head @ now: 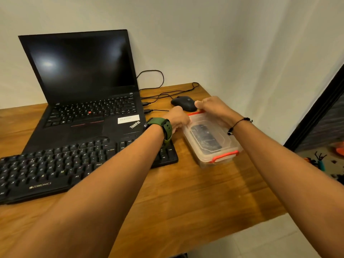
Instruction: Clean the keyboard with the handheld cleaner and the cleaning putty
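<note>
Crowding the far right of the wooden desk [186,202], a black mouse [183,103] sits just behind a clear plastic box [210,144], its cable [167,94] and another looping back toward an open black laptop [83,86] with a dark screen. A black keyboard [55,164] lies in front of the laptop, its right end just beside the box and partly hidden under the left forearm, which wears a green-strapped watch [162,127]. The box is lidded, with a red clip [224,156] at the near end and a red edge at the far end; through the lid a dark object [205,138] shows inside, too blurred by the plastic to tell what it is. Both hands are at the far end of the box: the left hand [177,118] has its fingers curled over the far left corner of the lid, and the right hand [212,107] is curled over the far edge with the thumb tucked against the red clip there. A thin black bracelet [239,123] circles the right wrist. Plain pale walls meet behind the desk, and a dark-framed opening at the right shows scattered small items on a floor.
</note>
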